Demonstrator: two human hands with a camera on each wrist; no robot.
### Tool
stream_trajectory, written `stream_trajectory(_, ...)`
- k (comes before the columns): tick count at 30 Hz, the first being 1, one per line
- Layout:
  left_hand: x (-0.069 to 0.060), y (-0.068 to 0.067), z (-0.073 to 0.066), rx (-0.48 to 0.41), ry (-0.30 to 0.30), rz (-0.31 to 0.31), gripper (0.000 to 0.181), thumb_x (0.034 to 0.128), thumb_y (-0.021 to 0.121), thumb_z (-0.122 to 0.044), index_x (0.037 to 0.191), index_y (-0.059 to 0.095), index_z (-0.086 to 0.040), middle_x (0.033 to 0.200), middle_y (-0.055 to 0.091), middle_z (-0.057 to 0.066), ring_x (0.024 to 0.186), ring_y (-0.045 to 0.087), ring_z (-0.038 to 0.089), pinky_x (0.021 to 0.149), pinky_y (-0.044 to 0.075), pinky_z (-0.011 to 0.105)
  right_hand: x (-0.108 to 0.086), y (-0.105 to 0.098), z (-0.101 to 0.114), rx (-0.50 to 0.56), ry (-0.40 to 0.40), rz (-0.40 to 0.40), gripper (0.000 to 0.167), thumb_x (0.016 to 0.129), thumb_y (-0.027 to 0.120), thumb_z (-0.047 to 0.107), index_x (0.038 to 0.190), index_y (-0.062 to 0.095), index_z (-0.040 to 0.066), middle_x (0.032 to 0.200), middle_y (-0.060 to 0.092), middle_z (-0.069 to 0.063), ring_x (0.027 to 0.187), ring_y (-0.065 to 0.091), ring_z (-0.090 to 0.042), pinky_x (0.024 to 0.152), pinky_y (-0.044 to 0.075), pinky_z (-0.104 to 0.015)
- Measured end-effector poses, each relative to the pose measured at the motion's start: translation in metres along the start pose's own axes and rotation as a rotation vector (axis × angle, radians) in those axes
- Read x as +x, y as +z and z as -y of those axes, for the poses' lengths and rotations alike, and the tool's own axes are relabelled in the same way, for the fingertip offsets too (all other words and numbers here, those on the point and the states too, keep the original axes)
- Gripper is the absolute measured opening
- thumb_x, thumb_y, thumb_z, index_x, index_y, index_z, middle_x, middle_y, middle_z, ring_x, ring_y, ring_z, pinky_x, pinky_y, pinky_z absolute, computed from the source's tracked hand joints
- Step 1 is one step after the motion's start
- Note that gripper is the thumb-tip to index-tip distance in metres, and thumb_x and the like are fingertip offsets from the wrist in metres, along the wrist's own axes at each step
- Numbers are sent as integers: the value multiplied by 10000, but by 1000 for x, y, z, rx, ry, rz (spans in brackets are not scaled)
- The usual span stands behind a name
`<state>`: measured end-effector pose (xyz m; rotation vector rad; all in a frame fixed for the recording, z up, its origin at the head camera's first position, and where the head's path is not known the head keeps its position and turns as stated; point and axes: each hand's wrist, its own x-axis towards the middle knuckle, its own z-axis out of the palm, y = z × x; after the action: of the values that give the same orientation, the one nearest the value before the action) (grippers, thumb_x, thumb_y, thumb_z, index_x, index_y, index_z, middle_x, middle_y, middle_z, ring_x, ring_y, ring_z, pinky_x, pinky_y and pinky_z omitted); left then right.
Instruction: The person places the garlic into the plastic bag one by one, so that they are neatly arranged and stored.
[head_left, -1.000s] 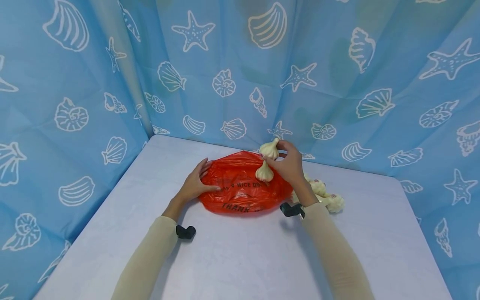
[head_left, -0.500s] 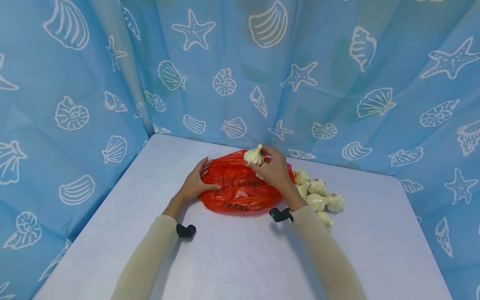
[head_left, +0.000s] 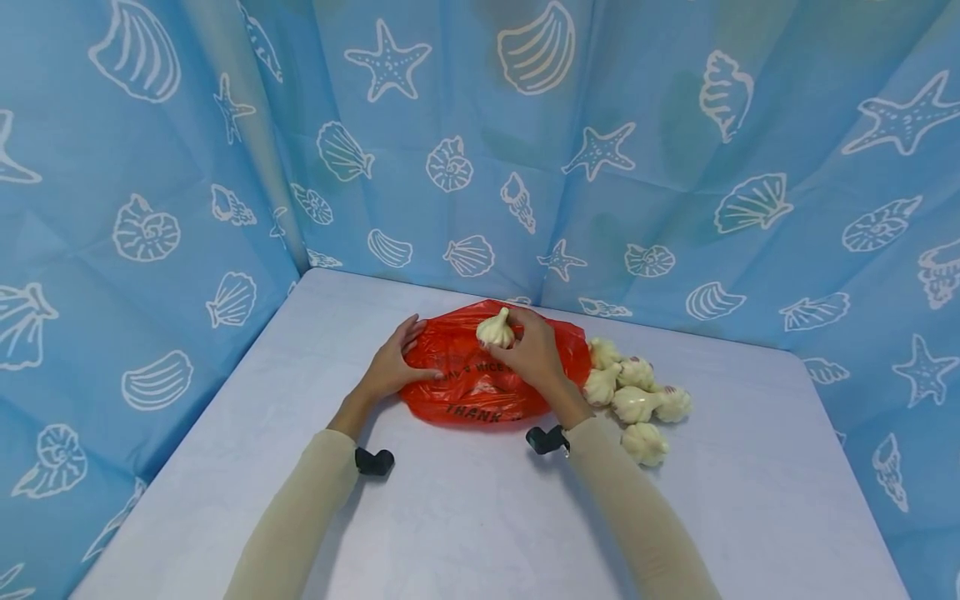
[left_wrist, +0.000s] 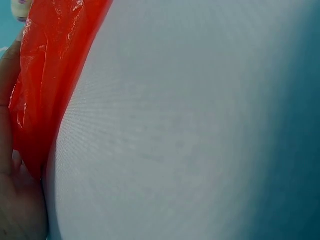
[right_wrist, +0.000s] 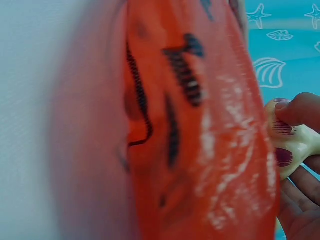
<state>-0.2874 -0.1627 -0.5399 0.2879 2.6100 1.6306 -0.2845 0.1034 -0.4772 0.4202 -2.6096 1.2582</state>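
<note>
A red plastic bag (head_left: 480, 400) with black lettering lies on the white table, its printed side toward the camera. The left hand (head_left: 387, 363) lies against the bag's left side, fingers spread, thumb over the plastic; in the left wrist view its fingers run beside the red bag (left_wrist: 55, 65). Over the bag, the right hand (head_left: 537, 352) pinches a pale garlic bulb (head_left: 495, 330), stem upward. The right wrist view has that bulb (right_wrist: 295, 142), with purple marks, between thumb and fingers beyond the bag (right_wrist: 225, 150). Whether anything is in the bag cannot be told.
Several garlic bulbs (head_left: 634, 404) lie in a group right of the bag, one (head_left: 643, 444) slightly nearer the front. A blue curtain (head_left: 465, 108) with white shells and starfish stands behind and beside the white table (head_left: 450, 508).
The right hand has moved left and down over the bag with one bulb. The second bulb seen on the bag below it a second ago is no longer visible. The left hand has stayed put.
</note>
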Motion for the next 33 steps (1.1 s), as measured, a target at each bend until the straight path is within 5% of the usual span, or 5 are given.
stream_trajectory(33, -2, 0, -1, -14, 19, 3, 1106, 705, 883, -335, 1559, 202, -166, 1533, 368, 3, 1394, 357, 221, 1079, 378, 447, -4, -7, -9, -143, 84, 111, 571, 776, 835, 209, 1264, 598, 30, 1200, 632, -101, 1067, 572, -248, 932, 517, -406)
